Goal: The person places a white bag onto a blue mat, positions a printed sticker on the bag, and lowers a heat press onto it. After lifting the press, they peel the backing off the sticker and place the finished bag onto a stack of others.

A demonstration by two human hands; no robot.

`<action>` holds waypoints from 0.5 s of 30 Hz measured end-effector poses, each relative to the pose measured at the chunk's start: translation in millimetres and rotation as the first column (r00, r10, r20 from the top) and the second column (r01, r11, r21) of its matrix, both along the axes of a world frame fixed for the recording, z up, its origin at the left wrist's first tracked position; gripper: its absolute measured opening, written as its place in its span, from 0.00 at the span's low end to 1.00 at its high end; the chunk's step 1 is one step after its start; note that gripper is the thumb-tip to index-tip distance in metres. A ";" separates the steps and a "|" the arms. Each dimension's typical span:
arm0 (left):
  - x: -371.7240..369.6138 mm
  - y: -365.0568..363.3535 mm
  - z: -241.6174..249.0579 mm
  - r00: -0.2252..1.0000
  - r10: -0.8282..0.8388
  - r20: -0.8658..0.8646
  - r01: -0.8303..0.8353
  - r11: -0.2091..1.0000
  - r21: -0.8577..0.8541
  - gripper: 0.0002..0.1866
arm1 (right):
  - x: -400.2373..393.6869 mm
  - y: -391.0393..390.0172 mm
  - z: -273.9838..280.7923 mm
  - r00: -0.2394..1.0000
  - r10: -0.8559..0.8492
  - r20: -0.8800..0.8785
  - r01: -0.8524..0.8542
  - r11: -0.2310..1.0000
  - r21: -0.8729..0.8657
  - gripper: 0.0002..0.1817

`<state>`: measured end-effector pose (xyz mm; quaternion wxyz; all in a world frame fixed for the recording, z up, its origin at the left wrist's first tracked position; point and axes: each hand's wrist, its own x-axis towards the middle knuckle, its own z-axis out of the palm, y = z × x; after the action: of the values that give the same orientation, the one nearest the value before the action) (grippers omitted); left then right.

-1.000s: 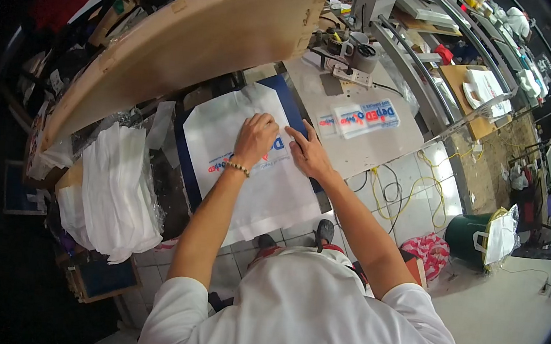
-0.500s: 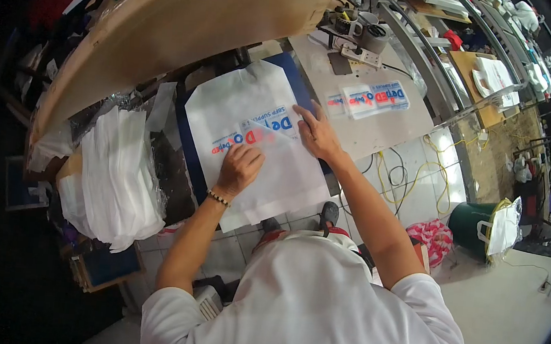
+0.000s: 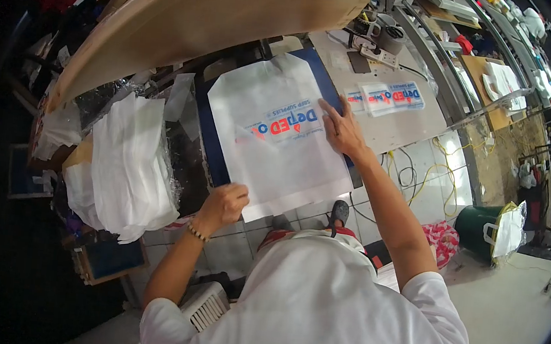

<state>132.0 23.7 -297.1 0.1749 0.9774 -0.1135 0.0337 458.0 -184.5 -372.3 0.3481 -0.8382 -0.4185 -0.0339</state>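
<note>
A white bag with red and blue print (image 3: 269,165) lies on a dark blue board (image 3: 215,150). A clear film with the same sort of print seems to cover part of it. My left hand (image 3: 225,204) is closed at the bag's lower left edge; what its fingers pinch is too small to make out. My right hand (image 3: 343,129) rests on the bag's right edge beside the print, fingers spread. Printed transfer sheets (image 3: 393,98) lie to the right on the pale tabletop (image 3: 410,128).
A stack of white bags (image 3: 128,166) lies at the left. A large tan curved panel (image 3: 203,21) rises behind the board. A power strip (image 3: 379,55) and a cup with tools (image 3: 390,39) stand at the back right. A green bin (image 3: 477,227) is on the floor.
My left hand has moved from the print down to the bag's lower left edge. The film's left part looks peeled or shifted, with more print showing on the right. The view has shifted slightly.
</note>
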 end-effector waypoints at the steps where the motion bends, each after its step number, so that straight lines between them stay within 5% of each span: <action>1: -16.9 0.1 6.7 0.990 0.052 -0.132 -0.058 0.997 -0.042 0.03 | -6.2 -5.0 7.7 1.000 -0.005 0.001 0.005 1.000 0.001 0.25; 4: -89.0 11.5 -9.4 0.842 0.187 -0.506 -0.191 0.981 0.044 0.04 | -47.2 -42.0 38.1 0.977 -0.214 -0.014 0.214 0.976 -0.029 0.30; 6: -126.7 27.2 -24.5 0.297 0.170 -0.940 -0.194 0.974 0.115 0.14 | -86.3 -79.4 39.2 0.935 -0.350 -0.053 0.352 0.936 0.028 0.34; 7: -143.2 30.9 -30.9 0.300 0.163 -0.940 -0.185 0.976 0.111 0.14 | -105.1 -97.7 33.3 0.906 -0.410 -0.106 0.419 0.905 0.080 0.35; 9: -161.1 37.3 -40.2 0.307 0.263 -0.915 -0.052 0.964 0.260 0.19 | -136.9 -128.9 11.0 0.722 -0.546 -0.425 0.494 0.837 -0.236 0.30; 10: -148.8 37.9 -36.0 0.312 0.254 -0.916 -0.035 0.966 0.256 0.19 | -145.0 -129.8 2.1 0.712 -0.561 -0.422 0.509 0.827 -0.240 0.30; 12: -113.1 37.6 -25.3 0.346 0.168 -0.923 -0.452 0.892 -0.007 0.18 | -167.8 -124.6 -12.3 0.511 -0.346 -0.787 0.506 0.861 -0.050 0.27; 13: -92.0 31.6 -12.4 0.354 0.154 -0.923 -0.429 0.903 -0.013 0.18 | -171.1 -113.1 -0.3 0.553 -0.327 -0.767 0.508 0.862 -0.001 0.26; 15: -44.3 9.4 24.2 0.739 0.212 -0.639 -0.484 0.827 -0.285 0.15 | -170.7 -100.3 5.2 0.559 -0.399 -0.727 0.563 0.826 -0.022 0.23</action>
<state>87.7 33.1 -272.9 0.4039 0.8785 0.1458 -0.2094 287.3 -284.8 -367.2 0.5450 -0.8250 -0.0003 0.1496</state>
